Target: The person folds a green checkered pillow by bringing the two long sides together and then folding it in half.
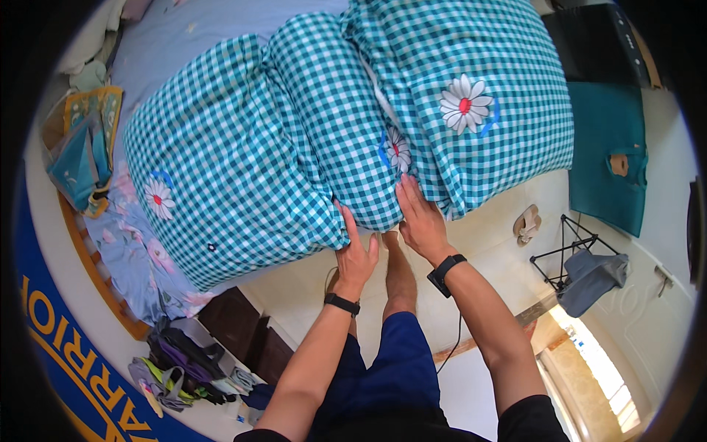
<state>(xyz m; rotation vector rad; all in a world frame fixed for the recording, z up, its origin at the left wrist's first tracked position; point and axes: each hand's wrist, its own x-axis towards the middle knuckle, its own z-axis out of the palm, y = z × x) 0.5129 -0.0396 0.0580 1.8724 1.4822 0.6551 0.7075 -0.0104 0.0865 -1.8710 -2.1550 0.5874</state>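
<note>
Forearms (313, 361) reach checked bedding (236, 140), with sandals (524, 225) and teal bag (605, 132) at right

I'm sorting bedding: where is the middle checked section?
In the head view, the middle checked section sits upper centre between two wider checked sections, its near end between the left hand and the right hand.

The bed (110, 303) near me has a blue sheet (199, 37) with pink flowers. On it sit 3 puffy folds of checked bedding (317, 88).
</note>
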